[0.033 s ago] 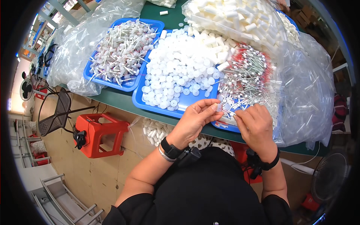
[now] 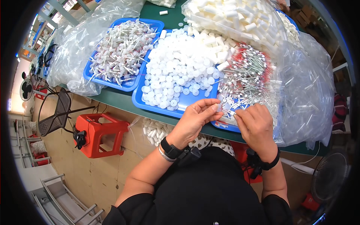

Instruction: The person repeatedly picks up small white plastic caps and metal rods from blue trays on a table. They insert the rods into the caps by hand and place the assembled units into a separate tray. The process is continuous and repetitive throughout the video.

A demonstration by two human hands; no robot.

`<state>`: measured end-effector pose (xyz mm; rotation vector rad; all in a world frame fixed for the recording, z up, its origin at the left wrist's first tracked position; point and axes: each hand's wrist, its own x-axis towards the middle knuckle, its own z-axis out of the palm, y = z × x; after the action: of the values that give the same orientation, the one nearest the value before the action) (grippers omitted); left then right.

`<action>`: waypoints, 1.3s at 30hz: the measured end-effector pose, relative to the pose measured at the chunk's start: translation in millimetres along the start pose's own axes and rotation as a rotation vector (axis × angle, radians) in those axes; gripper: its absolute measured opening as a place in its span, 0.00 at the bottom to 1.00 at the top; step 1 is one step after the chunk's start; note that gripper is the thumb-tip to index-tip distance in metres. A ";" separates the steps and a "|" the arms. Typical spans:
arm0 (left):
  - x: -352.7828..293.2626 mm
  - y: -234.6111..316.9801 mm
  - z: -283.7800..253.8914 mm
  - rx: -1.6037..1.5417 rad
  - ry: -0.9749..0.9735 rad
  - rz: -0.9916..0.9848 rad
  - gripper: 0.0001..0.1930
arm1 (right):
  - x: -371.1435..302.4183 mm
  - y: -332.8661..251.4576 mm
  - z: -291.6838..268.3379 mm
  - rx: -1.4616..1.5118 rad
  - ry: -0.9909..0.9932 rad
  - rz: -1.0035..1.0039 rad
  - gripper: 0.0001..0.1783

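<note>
My left hand and my right hand meet at the near edge of the green table. The left fingers pinch a small white cap. The right fingers hold a thin white tube against it. Just behind the hands lies a pile of thin tubes with red ends in a blue tray. A middle blue tray holds many round white caps. Both wrists wear black bands.
A left blue tray holds white pieces with stems. A bag of white cylinders lies at the back, clear plastic bags at right. Below the table are a red stool, a black mesh chair and fans.
</note>
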<state>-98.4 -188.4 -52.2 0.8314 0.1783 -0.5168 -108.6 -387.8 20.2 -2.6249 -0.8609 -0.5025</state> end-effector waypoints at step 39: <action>-1.4 6.7 -7.6 -0.103 0.078 0.089 0.16 | -4.4 19.1 52.3 -0.057 -0.265 0.084 0.03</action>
<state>-95.9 -178.5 -52.3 0.7559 0.2362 -0.3890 -88.4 -383.0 -31.7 -2.8087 -0.8183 -0.1610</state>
